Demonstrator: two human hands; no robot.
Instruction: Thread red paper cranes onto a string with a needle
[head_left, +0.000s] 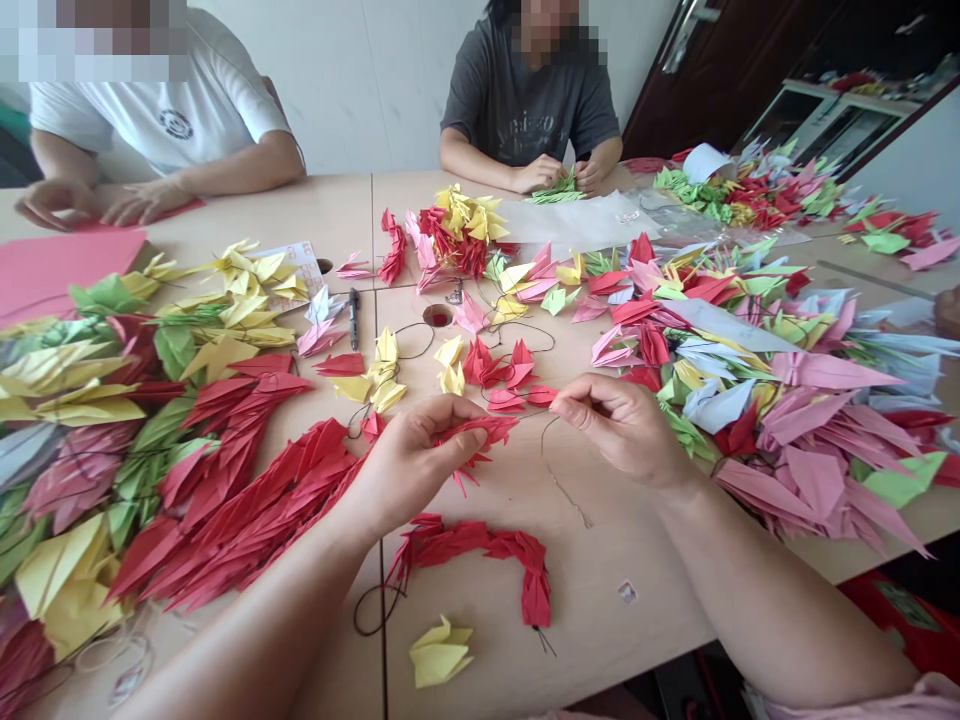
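My left hand (420,455) is closed on red folded paper cranes (496,430), their pointed ends sticking out past the thumb. To its right, my right hand (634,430) pinches a thin dark thread (553,470), whose loose end hangs down to the tabletop; whether a needle is in the fingertips is too small to tell. A curved strand of red paper cranes (480,540) lies below my hands, with a cord loop at its left end. One yellow paper crane (441,655) lies nearer to me. Several red cranes (495,365) sit just beyond my hands.
Heaped strings of coloured cranes cover the table's left (247,500) and right (817,420) sides. A black pen (354,320) lies near a round table hole (438,316). Across the table sit a person in white (172,110) and a person in dark grey (525,110) handling green folded paper (556,190).
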